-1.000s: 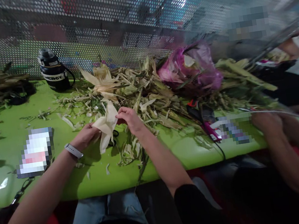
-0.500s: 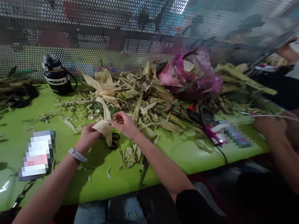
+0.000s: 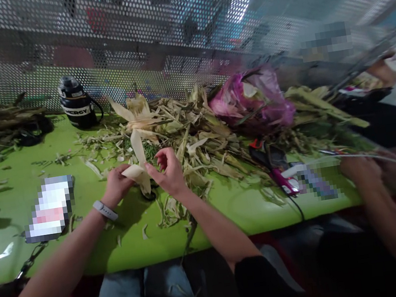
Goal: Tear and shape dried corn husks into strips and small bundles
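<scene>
1. You are holding a pale corn husk (image 3: 139, 173) between both hands, just above the green table (image 3: 86, 244); your left hand (image 3: 116, 185) is closed around its left end, and your right hand (image 3: 167, 170) is pinching its right side with thumb and forefinger while the other fingers are curling loosely open.
2. A long strip of the husk is standing up from your grip, and a shorter piece is hanging down under it.
3. Something dark is lying on the table right below the husk; it is too hidden to name, possibly scissors.
4. Beyond your right hand a heap of husks (image 3: 195, 129) is spreading across the table, and behind it a pink plastic bag (image 3: 250, 98) is lying open with husk pieces showing inside.
5. Far to the left of your grip a black bottle (image 3: 77, 104) is standing upright with its lid on, against the perforated metal screen (image 3: 129, 39).
6. Near your left wrist a blurred flat object (image 3: 48, 208) is lying on the table.
7. Bare table is stretching between your forearms and its near edge.
8. To your right, another person's hands (image 3: 364, 168) are working close to that edge.
</scene>
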The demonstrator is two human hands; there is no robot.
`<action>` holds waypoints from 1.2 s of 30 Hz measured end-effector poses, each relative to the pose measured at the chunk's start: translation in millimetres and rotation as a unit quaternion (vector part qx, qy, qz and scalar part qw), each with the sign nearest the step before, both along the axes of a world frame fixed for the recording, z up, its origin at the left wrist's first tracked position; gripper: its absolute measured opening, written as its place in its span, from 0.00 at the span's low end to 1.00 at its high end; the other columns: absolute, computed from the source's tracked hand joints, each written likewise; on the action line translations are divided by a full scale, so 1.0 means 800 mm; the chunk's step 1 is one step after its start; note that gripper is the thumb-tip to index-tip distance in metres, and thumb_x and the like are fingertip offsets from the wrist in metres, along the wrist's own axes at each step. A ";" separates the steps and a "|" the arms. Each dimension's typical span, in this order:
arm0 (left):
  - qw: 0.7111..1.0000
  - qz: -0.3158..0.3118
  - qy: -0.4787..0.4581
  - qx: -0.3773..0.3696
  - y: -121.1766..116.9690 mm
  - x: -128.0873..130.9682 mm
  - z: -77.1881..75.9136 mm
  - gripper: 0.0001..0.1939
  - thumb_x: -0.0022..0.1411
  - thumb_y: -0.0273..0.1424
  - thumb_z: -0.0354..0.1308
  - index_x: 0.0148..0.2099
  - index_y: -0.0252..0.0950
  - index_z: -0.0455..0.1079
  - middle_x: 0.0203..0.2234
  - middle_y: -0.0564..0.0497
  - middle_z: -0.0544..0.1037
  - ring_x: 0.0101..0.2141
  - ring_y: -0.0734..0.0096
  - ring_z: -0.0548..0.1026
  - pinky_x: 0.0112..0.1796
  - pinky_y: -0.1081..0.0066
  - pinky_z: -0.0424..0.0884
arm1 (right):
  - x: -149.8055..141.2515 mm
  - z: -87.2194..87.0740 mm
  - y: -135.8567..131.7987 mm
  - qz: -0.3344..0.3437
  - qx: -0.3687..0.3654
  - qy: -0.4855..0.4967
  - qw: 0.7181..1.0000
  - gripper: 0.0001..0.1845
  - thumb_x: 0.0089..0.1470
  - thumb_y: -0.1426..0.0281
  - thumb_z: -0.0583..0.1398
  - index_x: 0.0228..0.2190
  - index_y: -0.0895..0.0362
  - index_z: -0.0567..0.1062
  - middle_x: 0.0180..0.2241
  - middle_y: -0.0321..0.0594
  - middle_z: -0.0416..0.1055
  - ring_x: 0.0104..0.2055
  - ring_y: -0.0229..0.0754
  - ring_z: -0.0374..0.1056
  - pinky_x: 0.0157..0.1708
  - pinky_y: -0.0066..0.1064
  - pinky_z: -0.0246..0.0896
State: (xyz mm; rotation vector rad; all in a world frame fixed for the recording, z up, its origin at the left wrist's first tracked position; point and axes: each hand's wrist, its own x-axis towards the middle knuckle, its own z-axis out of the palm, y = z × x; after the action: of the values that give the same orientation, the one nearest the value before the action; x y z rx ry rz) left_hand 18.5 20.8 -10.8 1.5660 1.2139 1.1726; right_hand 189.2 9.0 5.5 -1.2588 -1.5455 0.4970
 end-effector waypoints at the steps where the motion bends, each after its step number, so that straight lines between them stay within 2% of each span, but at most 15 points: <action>1: 1.000 0.012 0.016 0.024 -0.001 0.000 0.000 0.06 0.44 0.31 0.63 0.25 0.34 0.71 0.19 0.53 0.72 0.23 0.72 0.67 0.27 0.73 0.62 | -0.001 0.001 -0.003 -0.004 0.007 -0.022 1.000 0.19 0.46 0.62 0.63 0.38 0.53 0.64 0.31 0.35 0.63 0.31 0.38 0.61 0.33 0.31 0.61; 5: 0.994 0.025 0.075 0.077 -0.003 0.000 0.000 0.05 0.44 0.29 0.63 0.24 0.35 0.70 0.19 0.54 0.70 0.24 0.72 0.66 0.27 0.73 0.59 | 0.001 -0.001 0.002 -0.017 0.030 -0.097 0.995 0.24 0.45 0.63 0.64 0.43 0.54 0.64 0.37 0.41 0.66 0.38 0.43 0.65 0.40 0.36 0.63; 8: 0.991 0.018 0.096 0.096 -0.004 0.000 -0.001 0.04 0.46 0.29 0.63 0.24 0.35 0.70 0.20 0.54 0.70 0.25 0.72 0.66 0.28 0.72 0.59 | 0.004 -0.002 0.006 -0.011 0.027 -0.123 0.992 0.26 0.47 0.64 0.63 0.47 0.55 0.63 0.40 0.44 0.67 0.36 0.44 0.65 0.40 0.38 0.64; 11: 0.993 0.035 0.065 0.090 -0.004 -0.001 -0.002 0.05 0.46 0.29 0.64 0.27 0.34 0.72 0.22 0.52 0.72 0.26 0.71 0.68 0.30 0.72 0.62 | 0.003 -0.001 0.004 0.021 0.032 -0.155 0.987 0.33 0.46 0.63 0.64 0.53 0.55 0.61 0.45 0.48 0.67 0.37 0.45 0.66 0.41 0.40 0.65; 14: 0.998 0.043 -0.004 0.044 -0.002 -0.001 -0.002 0.06 0.45 0.30 0.64 0.28 0.33 0.73 0.22 0.51 0.74 0.26 0.71 0.69 0.30 0.72 0.64 | 0.001 -0.005 0.003 0.059 0.022 -0.222 0.973 0.45 0.42 0.64 0.66 0.59 0.55 0.56 0.52 0.54 0.64 0.46 0.52 0.66 0.47 0.46 0.64; 16: 0.998 0.042 -0.038 0.015 -0.001 -0.001 -0.002 0.07 0.44 0.29 0.64 0.29 0.32 0.74 0.23 0.51 0.75 0.26 0.71 0.70 0.30 0.72 0.65 | 0.000 -0.009 0.006 0.062 0.004 -0.247 0.967 0.48 0.41 0.67 0.66 0.61 0.54 0.54 0.53 0.54 0.64 0.49 0.55 0.65 0.49 0.49 0.62; 19: 0.998 0.045 -0.051 -0.011 0.001 -0.001 0.000 0.09 0.42 0.28 0.64 0.30 0.31 0.75 0.23 0.51 0.76 0.25 0.72 0.70 0.29 0.73 0.66 | 0.001 -0.012 0.010 0.058 -0.008 -0.232 0.971 0.44 0.43 0.71 0.63 0.62 0.53 0.55 0.48 0.49 0.68 0.47 0.53 0.67 0.49 0.48 0.63; 22: 0.995 0.045 -0.078 -0.041 0.003 -0.002 0.000 0.10 0.41 0.27 0.64 0.31 0.31 0.75 0.22 0.52 0.76 0.24 0.74 0.69 0.28 0.74 0.66 | 0.005 -0.012 0.013 0.095 -0.018 -0.186 0.978 0.41 0.45 0.71 0.62 0.61 0.53 0.57 0.44 0.45 0.71 0.42 0.48 0.69 0.45 0.42 0.66; 26: 0.981 0.042 -0.156 -0.106 0.006 -0.003 -0.003 0.17 0.41 0.26 0.61 0.38 0.31 0.75 0.25 0.52 0.77 0.23 0.75 0.69 0.24 0.76 0.64 | 0.009 -0.012 0.016 0.170 -0.045 -0.079 0.981 0.31 0.52 0.68 0.58 0.57 0.52 0.61 0.42 0.41 0.72 0.37 0.40 0.70 0.41 0.35 0.67; 30: 0.963 0.030 -0.229 -0.142 0.008 -0.002 -0.003 0.21 0.41 0.26 0.58 0.42 0.32 0.73 0.27 0.52 0.77 0.22 0.76 0.69 0.21 0.77 0.62 | 0.007 -0.022 0.024 0.231 -0.115 0.049 0.965 0.22 0.56 0.64 0.56 0.52 0.52 0.63 0.34 0.36 0.72 0.34 0.38 0.69 0.37 0.31 0.67; 33: 0.953 0.037 -0.262 -0.151 0.010 -0.001 -0.002 0.19 0.39 0.26 0.59 0.39 0.31 0.72 0.24 0.52 0.75 0.21 0.76 0.69 0.20 0.77 0.60 | 0.004 -0.027 0.028 0.203 -0.123 0.088 0.968 0.17 0.56 0.61 0.57 0.46 0.53 0.64 0.35 0.36 0.71 0.34 0.38 0.69 0.36 0.30 0.68; 36: 0.946 0.050 -0.272 -0.168 0.012 0.000 -0.002 0.15 0.38 0.26 0.60 0.34 0.31 0.71 0.22 0.52 0.74 0.22 0.75 0.69 0.21 0.76 0.60 | 0.004 -0.025 0.025 0.133 -0.035 0.001 0.991 0.10 0.57 0.65 0.56 0.41 0.54 0.67 0.41 0.42 0.69 0.39 0.40 0.69 0.42 0.33 0.67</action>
State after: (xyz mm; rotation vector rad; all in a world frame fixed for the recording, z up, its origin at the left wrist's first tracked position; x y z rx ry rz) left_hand 18.3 30.3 -12.1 0.8539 1.0538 1.2733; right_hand 192.3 28.7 -14.7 -1.1092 -1.7175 0.7284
